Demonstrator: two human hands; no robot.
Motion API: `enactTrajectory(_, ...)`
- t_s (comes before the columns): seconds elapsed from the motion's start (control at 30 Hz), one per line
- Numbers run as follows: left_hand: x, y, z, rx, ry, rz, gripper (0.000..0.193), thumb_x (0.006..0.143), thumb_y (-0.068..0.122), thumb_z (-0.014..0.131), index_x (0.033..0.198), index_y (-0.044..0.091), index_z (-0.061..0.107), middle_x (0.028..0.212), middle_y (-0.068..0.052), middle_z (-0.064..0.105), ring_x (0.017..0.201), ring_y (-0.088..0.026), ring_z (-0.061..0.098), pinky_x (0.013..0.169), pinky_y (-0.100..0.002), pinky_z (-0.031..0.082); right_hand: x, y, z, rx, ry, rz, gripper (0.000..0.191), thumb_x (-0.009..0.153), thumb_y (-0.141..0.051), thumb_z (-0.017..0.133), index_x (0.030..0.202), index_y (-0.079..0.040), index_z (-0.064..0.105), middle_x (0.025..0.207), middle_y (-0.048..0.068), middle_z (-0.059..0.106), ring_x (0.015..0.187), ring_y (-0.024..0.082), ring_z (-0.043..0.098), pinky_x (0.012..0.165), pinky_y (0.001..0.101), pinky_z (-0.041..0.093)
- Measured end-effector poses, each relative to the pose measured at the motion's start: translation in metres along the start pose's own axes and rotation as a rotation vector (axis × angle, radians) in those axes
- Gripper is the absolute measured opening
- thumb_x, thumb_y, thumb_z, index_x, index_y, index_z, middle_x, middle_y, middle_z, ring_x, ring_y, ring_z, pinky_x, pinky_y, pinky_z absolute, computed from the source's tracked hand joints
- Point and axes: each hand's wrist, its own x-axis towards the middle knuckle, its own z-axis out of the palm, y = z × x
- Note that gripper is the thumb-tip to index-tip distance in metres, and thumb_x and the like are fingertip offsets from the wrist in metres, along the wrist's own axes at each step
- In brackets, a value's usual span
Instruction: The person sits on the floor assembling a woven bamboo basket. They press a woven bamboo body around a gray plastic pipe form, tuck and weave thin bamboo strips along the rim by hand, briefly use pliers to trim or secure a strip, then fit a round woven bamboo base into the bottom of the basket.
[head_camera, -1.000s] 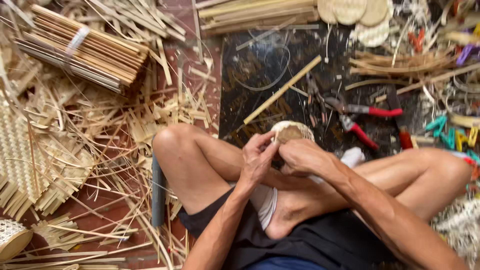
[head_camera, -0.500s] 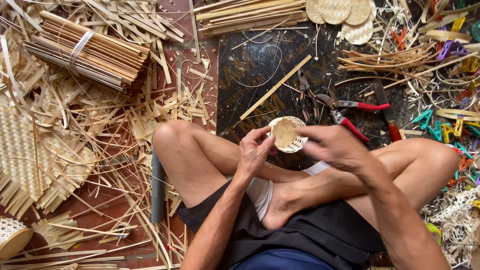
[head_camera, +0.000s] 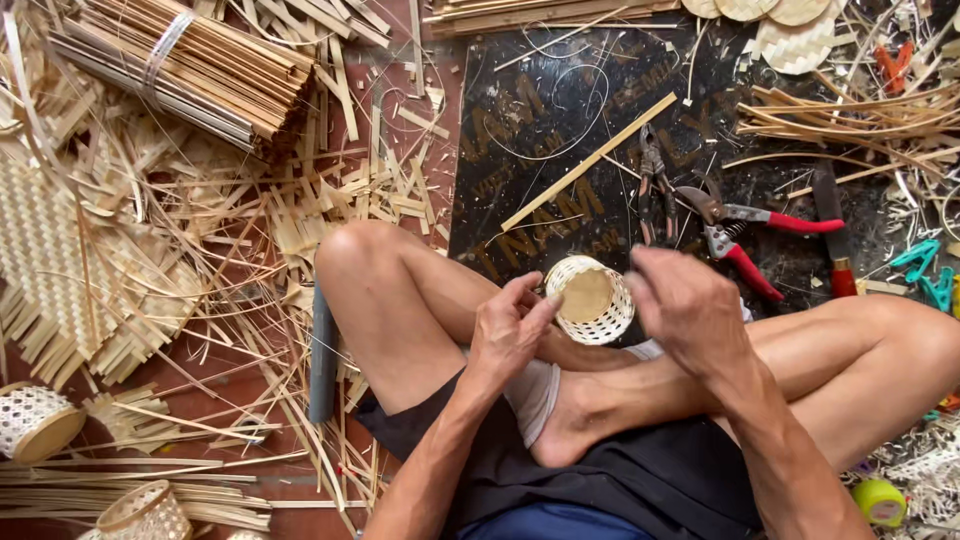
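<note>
I sit cross-legged on the floor. A small round woven basket (head_camera: 590, 298), pale with an open lattice wall and a solid base facing me, hangs just above my shin. My left hand (head_camera: 508, 335) pinches its left rim between thumb and fingertips. My right hand (head_camera: 688, 312) hovers at the basket's right side with its fingers curled. It is slightly blurred, so I cannot tell whether it touches the wall or grips anything.
A black board (head_camera: 540, 130) ahead carries a bamboo stick (head_camera: 590, 160), pliers (head_camera: 652, 185), red-handled shears (head_camera: 745, 235) and a knife (head_camera: 832, 230). A bundle of bamboo strips (head_camera: 190, 65) and a woven mat (head_camera: 40, 250) lie left among scraps. Two small baskets (head_camera: 35, 425) sit lower left.
Both hands were closed around the basket low by my ankle. The basket has risen and turned its base toward me, and my right hand has come off it to the right.
</note>
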Motion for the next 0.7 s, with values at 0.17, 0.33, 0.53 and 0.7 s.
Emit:
enactTrajectory(0.17,0.006,0.0,0.004,-0.014,-0.018,0.126,0.025,0.094,0.016,0.074,0.112,-0.002,0.075,0.086,-0.009,0.067,0.066,-0.012,0.069,0.058,-0.026,0.055,0.009,-0.04,0.024,-0.123,-0.524,-0.109,0.068,0.068,-0.05,0.085,0.102,0.007,0.069,0.098,0.023,0.072,0.086,0.039,0.071,0.073,0.0464,0.058)
enactTrajectory(0.33,0.007,0.001,0.009,-0.07,-0.069,0.06,0.023,0.093,0.015,0.075,0.108,-0.002,0.076,0.083,-0.008,0.07,0.065,-0.011,0.069,0.057,-0.026,0.055,0.023,-0.032,0.036,-0.214,-0.897,0.055,0.06,0.069,-0.057,0.083,0.084,0.0,0.074,0.087,0.02,0.072,0.082,0.038,0.071,0.072,0.0476,0.057)
enactTrajectory(0.53,0.009,0.009,0.01,-0.114,-0.059,-0.115,0.024,0.089,0.016,0.076,0.103,-0.003,0.076,0.077,-0.007,0.075,0.064,-0.009,0.068,0.058,-0.025,0.056,0.024,-0.032,0.037,-0.195,-0.834,-0.046,0.062,0.066,-0.062,0.082,0.075,-0.001,0.074,0.076,0.021,0.071,0.078,0.037,0.072,0.067,0.0486,0.056)
enactTrajectory(0.7,0.018,0.005,0.01,-0.094,-0.092,-0.082,0.026,0.089,0.016,0.075,0.107,-0.004,0.075,0.078,-0.007,0.075,0.066,-0.009,0.069,0.059,-0.025,0.057,0.003,-0.014,0.013,0.079,-0.125,-0.367,0.044,0.079,-0.026,0.074,0.113,0.002,0.076,0.105,0.021,0.077,0.085,0.034,0.074,0.07,0.0409,0.059)
